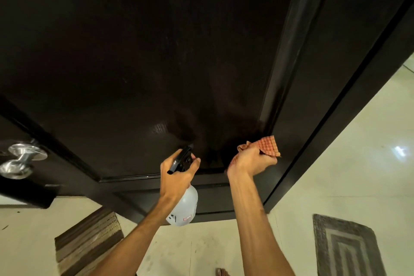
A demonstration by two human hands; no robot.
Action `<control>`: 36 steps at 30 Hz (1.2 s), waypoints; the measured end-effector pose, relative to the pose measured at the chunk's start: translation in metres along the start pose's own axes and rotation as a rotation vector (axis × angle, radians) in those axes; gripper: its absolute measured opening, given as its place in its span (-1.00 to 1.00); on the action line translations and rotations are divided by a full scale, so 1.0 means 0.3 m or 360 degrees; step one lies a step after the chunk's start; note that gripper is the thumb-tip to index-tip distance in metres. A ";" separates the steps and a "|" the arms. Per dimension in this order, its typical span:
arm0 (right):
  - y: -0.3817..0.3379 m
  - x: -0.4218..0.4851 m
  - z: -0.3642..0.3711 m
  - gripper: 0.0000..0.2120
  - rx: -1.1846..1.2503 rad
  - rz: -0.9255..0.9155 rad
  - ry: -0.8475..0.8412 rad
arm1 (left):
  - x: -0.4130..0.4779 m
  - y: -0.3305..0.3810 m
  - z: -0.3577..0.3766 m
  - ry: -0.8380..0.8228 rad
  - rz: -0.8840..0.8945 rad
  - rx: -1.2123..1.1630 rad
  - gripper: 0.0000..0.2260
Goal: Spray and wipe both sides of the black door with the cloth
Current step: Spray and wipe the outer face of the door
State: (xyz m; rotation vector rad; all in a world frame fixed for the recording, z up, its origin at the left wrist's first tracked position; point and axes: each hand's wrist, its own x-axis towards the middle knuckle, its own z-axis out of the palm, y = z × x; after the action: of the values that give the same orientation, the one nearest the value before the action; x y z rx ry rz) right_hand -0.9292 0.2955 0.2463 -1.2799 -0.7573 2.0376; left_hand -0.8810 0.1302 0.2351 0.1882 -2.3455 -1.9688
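The black door [156, 51] fills the upper view, its large panel seen close up. A white spray bottle [183, 207] is gripped by the left hand [177, 177], fingers wrapped round the black trigger head, nozzle aimed at the lower panel. A red checked cloth [267, 145] is clenched in the right hand [251, 161] and held against the door near the panel's right edge. A silver door knob [21, 160] is seen at far left. On the pale tiled floor [358, 152], 2 mats are laid: a striped mat [87, 242] at left, a grey mat [345, 248] at right.
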 end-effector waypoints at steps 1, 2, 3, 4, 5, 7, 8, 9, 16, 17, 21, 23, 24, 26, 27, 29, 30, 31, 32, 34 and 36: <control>-0.017 -0.004 -0.001 -0.74 0.0019 -0.0045 0.0022 | 0.003 0.000 -0.001 0.0005 -0.0005 -0.0008 -0.89; -0.040 -0.016 -0.004 -0.75 0.0029 -0.0075 0.0000 | 0.004 0.002 -0.006 0.0018 -0.0006 -0.0016 -0.90; -0.063 -0.025 0.004 -0.74 0.0017 -0.0132 -0.0025 | 0.005 0.008 -0.009 0.0021 0.0001 -0.0023 -0.91; -0.088 -0.050 0.008 -0.74 0.0017 -0.0220 -0.0095 | 0.003 0.010 -0.014 0.0022 0.0013 -0.0031 -0.91; -0.098 -0.059 0.020 -0.76 -0.0011 -0.0366 -0.0178 | 0.003 0.013 -0.018 0.0008 0.0036 -0.0031 -0.92; -0.121 -0.074 0.027 -0.86 -0.0103 -0.0744 -0.0317 | 0.000 0.012 -0.013 -0.0018 0.0054 -0.0018 -0.92; -0.127 -0.077 0.026 -0.87 -0.0136 -0.0874 -0.0338 | -0.002 0.011 -0.012 -0.0022 0.0060 -0.0005 -0.92; -0.125 -0.067 0.020 -0.86 -0.0134 -0.0941 -0.0318 | -0.006 0.005 -0.008 -0.0031 0.0055 0.0009 -0.92; 0.109 0.154 -0.139 -0.91 -0.0034 0.0225 -0.0238 | 0.005 -0.043 -0.005 0.0009 -0.0142 -0.0008 -0.55; 0.127 0.180 -0.154 -0.87 -0.0078 0.0387 -0.0109 | 0.008 -0.057 -0.005 0.0012 -0.0141 0.0018 -0.53; 0.119 0.177 -0.093 -0.82 -0.0009 0.0409 -0.0207 | 0.000 -0.027 -0.009 0.0004 -0.0054 -0.0026 -0.83; 0.123 0.145 -0.069 -0.79 0.0020 0.0189 -0.0259 | -0.003 -0.027 -0.001 -0.0030 -0.0013 -0.0018 -0.91; 0.124 0.133 -0.078 -0.76 0.0026 0.0063 -0.0271 | -0.004 -0.024 0.003 -0.0033 0.0006 -0.0016 -0.91; 0.157 0.136 -0.128 -0.71 -0.0062 -0.0096 -0.0263 | -0.009 -0.029 0.005 -0.0025 0.0016 -0.0018 -0.91; 0.170 0.150 -0.149 -0.70 -0.0119 -0.0079 -0.0187 | -0.005 -0.043 0.006 -0.0022 -0.0008 -0.0014 -0.91; 0.182 0.187 -0.168 -0.68 -0.0156 0.0136 0.0007 | -0.008 -0.059 0.006 -0.0012 -0.0009 -0.0021 -0.90; 0.178 0.197 -0.167 -0.72 -0.0163 0.0205 0.0057 | -0.010 -0.063 0.010 -0.0015 -0.0027 -0.0026 -0.88; 0.174 0.211 -0.166 -0.76 -0.0150 0.0189 0.0058 | -0.006 -0.077 0.013 -0.0013 -0.0068 -0.0020 -0.83; 0.162 0.208 -0.156 -0.78 -0.0146 0.0115 0.0032 | 0.001 -0.084 0.013 0.0003 -0.0096 -0.0016 -0.78; 0.135 0.186 -0.132 -0.72 -0.0077 -0.0088 -0.0132 | 0.015 -0.087 0.013 0.0038 -0.0073 -0.0008 -0.78; 0.134 0.180 -0.131 -0.69 -0.0062 -0.0245 -0.0225 | 0.022 -0.095 0.017 0.0043 -0.0097 0.0015 -0.81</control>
State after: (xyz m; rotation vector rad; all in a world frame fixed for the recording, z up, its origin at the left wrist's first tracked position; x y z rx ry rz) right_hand -0.9195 0.3153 0.1715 -1.0714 -0.9350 2.0122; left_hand -0.8868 0.1295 0.2059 0.2882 -2.3601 -1.9689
